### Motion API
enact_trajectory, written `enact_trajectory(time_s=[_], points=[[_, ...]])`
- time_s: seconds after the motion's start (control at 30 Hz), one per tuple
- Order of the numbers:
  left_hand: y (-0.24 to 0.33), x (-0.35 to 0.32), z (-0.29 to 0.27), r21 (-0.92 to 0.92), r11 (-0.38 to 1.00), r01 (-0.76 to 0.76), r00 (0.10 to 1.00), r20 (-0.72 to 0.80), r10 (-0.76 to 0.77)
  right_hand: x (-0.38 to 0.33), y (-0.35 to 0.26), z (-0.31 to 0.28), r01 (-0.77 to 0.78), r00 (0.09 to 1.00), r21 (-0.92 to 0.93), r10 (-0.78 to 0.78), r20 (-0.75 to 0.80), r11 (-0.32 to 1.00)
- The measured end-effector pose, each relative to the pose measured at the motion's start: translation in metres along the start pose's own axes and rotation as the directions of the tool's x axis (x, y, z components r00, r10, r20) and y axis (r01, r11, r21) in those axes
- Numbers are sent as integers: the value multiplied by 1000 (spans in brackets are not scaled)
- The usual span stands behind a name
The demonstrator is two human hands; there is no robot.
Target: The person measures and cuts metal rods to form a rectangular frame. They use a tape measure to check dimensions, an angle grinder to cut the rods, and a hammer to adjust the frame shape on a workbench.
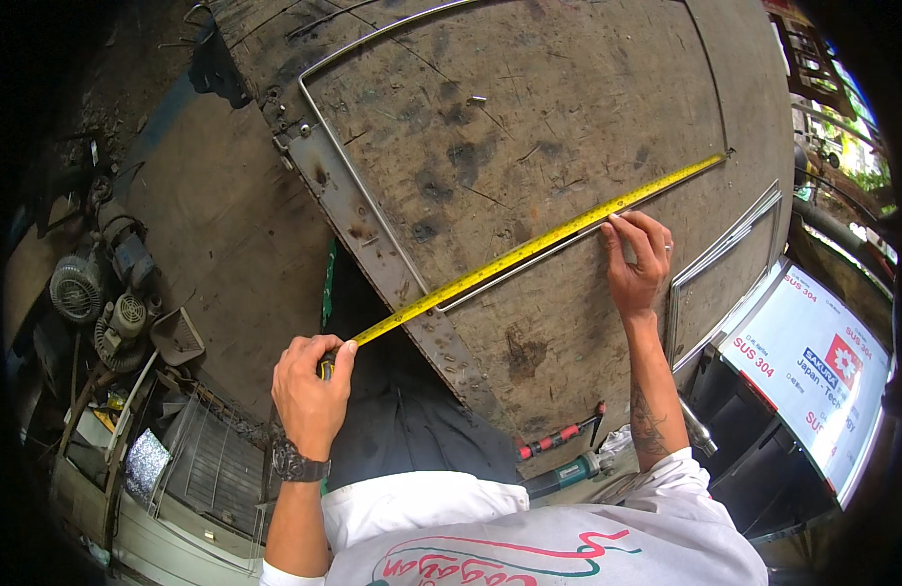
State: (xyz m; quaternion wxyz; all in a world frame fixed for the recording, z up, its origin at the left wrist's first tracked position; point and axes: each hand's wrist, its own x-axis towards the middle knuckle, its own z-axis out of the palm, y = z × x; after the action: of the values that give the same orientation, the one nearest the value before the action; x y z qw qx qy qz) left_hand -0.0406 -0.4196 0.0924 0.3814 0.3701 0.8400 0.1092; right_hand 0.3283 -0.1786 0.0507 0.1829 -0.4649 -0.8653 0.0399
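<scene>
A thin bent metal rod frame (355, 190) lies on the worn wooden tabletop. The yellow blade of a tape measure (529, 250) stretches across it, running along the frame's near side to its far right corner. My left hand (312, 386), with a dark watch at the wrist, is closed around the tape's case beyond the table edge; the fingers hide most of the case. My right hand (636, 259) pinches the near rod close beside the blade's lower edge. Whether its fingertips also press the blade, I cannot tell.
A metal strip (358, 230) edges the table. Several bent rods (729, 239) lie at right, near a film-covered sheet (802, 342). A red-handled tool (553, 441) and a teal power tool (563, 476) lie nearest me. Motors (78, 285) and scrap crowd the far left.
</scene>
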Motion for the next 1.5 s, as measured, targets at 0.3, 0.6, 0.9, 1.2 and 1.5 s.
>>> enact_trajectory(time_s=[0.3, 0.6, 0.9, 1.2, 1.5], points=[[-10, -2, -8, -11, 999, -42, 999, -19, 42, 0, -2, 2, -41, 998, 44, 43, -46, 998], [-7, 7, 3, -85, 996, -27, 1000, -4, 26, 1, -9, 0, -60, 996, 38, 62, -64, 997], [-2, 3, 7, -128, 991, -44, 999, -33, 40, -3, -12, -4, -121, 992, 51, 123, -39, 991], [1, -1, 4, -55, 997, -50, 999, -25, 48, -1, -14, -2, -120, 989, 72, 126, -72, 990], [4, 1, 6, -29, 998, -60, 998, -33, 59, -4, -12, 2, -101, 991, 43, 105, -87, 994]])
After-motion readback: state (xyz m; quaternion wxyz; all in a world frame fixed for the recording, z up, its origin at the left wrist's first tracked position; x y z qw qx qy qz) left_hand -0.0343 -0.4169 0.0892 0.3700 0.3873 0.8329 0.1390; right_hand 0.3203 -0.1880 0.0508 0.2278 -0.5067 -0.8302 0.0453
